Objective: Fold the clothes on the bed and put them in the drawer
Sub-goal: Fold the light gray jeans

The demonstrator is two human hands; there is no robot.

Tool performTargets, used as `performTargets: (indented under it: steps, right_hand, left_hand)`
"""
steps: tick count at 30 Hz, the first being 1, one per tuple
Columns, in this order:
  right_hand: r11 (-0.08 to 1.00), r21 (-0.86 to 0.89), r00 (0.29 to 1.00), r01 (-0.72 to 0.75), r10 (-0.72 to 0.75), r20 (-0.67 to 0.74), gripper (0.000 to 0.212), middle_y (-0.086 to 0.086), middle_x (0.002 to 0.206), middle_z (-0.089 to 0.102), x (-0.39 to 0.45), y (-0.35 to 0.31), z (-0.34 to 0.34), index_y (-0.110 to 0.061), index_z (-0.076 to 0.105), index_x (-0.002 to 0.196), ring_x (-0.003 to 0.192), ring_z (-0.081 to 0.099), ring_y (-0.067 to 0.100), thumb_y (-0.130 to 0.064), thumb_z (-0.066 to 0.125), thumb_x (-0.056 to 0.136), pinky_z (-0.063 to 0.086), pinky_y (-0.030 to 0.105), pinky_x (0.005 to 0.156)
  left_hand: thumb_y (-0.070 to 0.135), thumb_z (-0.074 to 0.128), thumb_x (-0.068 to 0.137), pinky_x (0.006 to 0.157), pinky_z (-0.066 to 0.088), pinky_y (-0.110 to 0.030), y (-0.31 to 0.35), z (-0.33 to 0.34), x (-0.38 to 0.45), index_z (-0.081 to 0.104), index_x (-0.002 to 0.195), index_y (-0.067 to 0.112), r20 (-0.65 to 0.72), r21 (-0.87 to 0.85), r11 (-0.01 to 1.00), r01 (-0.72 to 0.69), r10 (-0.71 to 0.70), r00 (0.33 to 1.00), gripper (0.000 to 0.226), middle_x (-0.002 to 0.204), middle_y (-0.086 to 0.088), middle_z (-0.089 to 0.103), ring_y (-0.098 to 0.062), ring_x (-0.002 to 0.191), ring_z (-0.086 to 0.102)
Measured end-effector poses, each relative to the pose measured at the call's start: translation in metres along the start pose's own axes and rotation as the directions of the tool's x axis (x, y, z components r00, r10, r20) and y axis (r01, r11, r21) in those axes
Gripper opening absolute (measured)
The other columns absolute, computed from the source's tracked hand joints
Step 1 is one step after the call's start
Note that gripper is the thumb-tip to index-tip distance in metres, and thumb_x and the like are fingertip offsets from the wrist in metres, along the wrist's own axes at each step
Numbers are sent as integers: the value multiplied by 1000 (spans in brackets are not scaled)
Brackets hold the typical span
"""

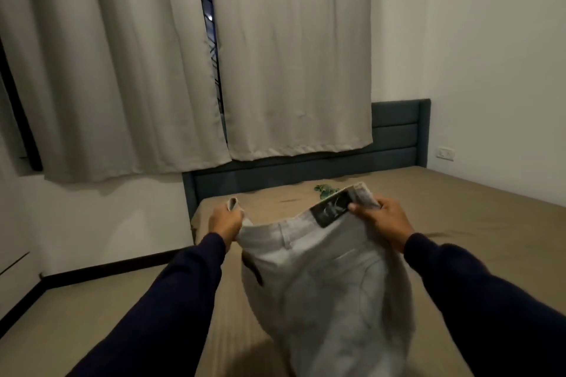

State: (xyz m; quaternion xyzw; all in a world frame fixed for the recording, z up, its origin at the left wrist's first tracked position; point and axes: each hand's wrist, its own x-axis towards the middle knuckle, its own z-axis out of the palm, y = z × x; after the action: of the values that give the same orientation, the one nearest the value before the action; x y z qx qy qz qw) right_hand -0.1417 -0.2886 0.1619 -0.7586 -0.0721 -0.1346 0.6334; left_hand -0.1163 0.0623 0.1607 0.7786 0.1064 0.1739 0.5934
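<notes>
A pair of pale grey jeans (321, 285) with a dark waistband patch hangs in front of me above the bed (477, 223). My left hand (225, 220) grips the left end of the waistband. My right hand (379, 217) grips the right end beside the patch. The legs drop out of sight at the bottom edge. A small green patterned garment (325, 189) lies on the tan sheet just beyond the jeans. No drawer is in view.
The dark upholstered headboard (395, 135) stands at the far side of the bed under beige curtains (122, 70). A white wall with a socket (444, 153) is at the right. Floor with a dark skirting strip (92, 268) lies to the left.
</notes>
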Motion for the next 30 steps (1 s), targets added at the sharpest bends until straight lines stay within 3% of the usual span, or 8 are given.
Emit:
performTargets:
  steps: [6,11,14,17,19,21,24,30]
  right_hand:
    - [959,-129,899,251,-280,-336,23,-4,88,69,74,-111,-80,-23,70,93,86,64,18,-36,84,80,54,33,79]
    - [888,-205,721,411,-455,-523,34,-5,80,67,115,-225,-117,-23,69,86,75,58,11,-50,84,72,49,30,70]
    - [840,-135,711,525,-520,-473,34,-2,85,73,122,-259,-140,-24,74,84,76,62,9,-48,90,65,58,32,73]
    - [830,-38,795,557,-545,-265,42,7,104,75,100,-242,-156,-18,76,103,91,70,16,-31,92,67,60,34,84]
    - [883,-119,887,454,-460,-33,42,4,108,75,74,-214,-159,-18,76,109,96,72,13,-24,88,69,59,29,85]
    - [871,-359,941,335,-287,180,21,-7,95,77,49,-171,-158,-28,80,89,86,71,3,-17,89,73,59,20,80]
    - [681,-690,933,246,25,358,17,-7,85,77,13,-84,-140,-33,78,73,85,70,13,-16,83,74,58,32,81]
    - [505,-855,603,121,647,467,19,5,86,75,-81,45,-83,-19,76,87,69,69,15,-11,88,74,59,29,65]
  left_hand:
    - [18,52,100,85,50,-41,152,-21,42,45,107,14,-249,-53,903,-427,402,881,11,103,-9,53,-28,94,54]
    - [20,49,102,81,46,-32,274,-16,46,34,110,16,-358,-128,737,-664,590,724,17,100,-1,47,-16,86,49]
    - [23,52,101,87,52,-32,310,-29,44,35,109,19,-398,-239,647,-724,615,681,19,103,-1,50,-15,91,55]
    - [26,64,96,87,57,-32,294,-37,31,43,110,19,-344,-332,667,-667,572,744,26,108,-4,55,-17,96,60]
    - [28,75,87,79,60,-33,258,-41,20,51,103,17,-292,-362,744,-561,481,826,30,102,-4,60,-19,92,63]
    - [23,80,83,62,61,-32,208,-44,6,56,93,15,-125,-346,861,-373,351,928,27,93,-9,62,-22,82,65]
    - [7,73,88,49,58,-30,111,-40,-18,63,93,1,178,-90,995,-31,47,983,13,91,-17,62,-27,76,64]
    - [2,77,81,59,60,-36,-70,-42,-100,58,89,10,423,439,862,255,-448,787,22,88,-12,68,-26,70,71]
